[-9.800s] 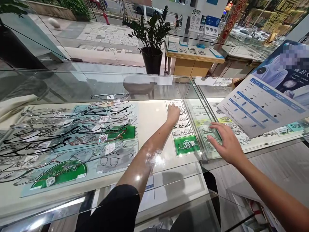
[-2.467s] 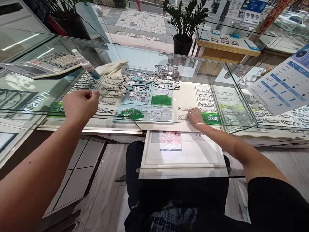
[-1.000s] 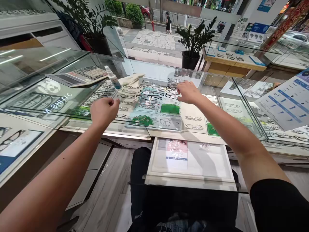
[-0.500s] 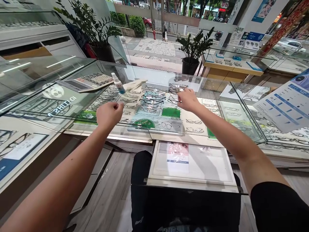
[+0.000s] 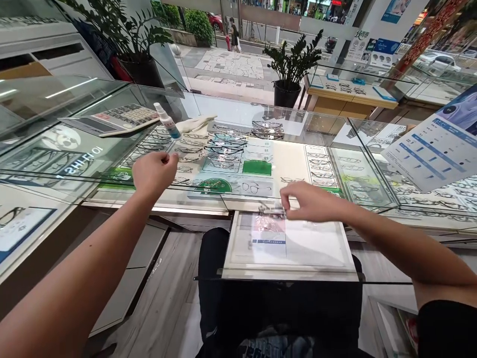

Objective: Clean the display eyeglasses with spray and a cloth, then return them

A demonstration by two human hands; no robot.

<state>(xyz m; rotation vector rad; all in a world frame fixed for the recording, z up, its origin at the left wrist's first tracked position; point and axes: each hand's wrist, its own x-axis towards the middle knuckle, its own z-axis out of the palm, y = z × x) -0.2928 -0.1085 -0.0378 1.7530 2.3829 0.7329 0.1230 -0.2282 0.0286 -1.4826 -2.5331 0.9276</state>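
My left hand (image 5: pixel 153 171) is curled into a fist over the glass counter, near the spray bottle (image 5: pixel 167 122); nothing shows between its fingers. Above the back edge of the pulled-out drawer (image 5: pixel 316 248), my right hand (image 5: pixel 313 201) pinches a pair of eyeglasses (image 5: pixel 272 211), smeared by motion. Dark-framed eyeglasses (image 5: pixel 225 149) lie in the middle of the counter top. Behind them to the right, more eyeglasses (image 5: pixel 267 130) sit close together.
A large calculator (image 5: pixel 124 119) lies at the left of the counter, and a pale cloth (image 5: pixel 196 125) rests beside the bottle. On the right a printed sign (image 5: pixel 437 141) stands tilted. Potted plants (image 5: pixel 286 92) stand behind the counter.
My right hand has moved from the eyeglasses at the back toward me, with a pair now in its fingers above the drawer. My left hand stays a fist; the view has shifted slightly.
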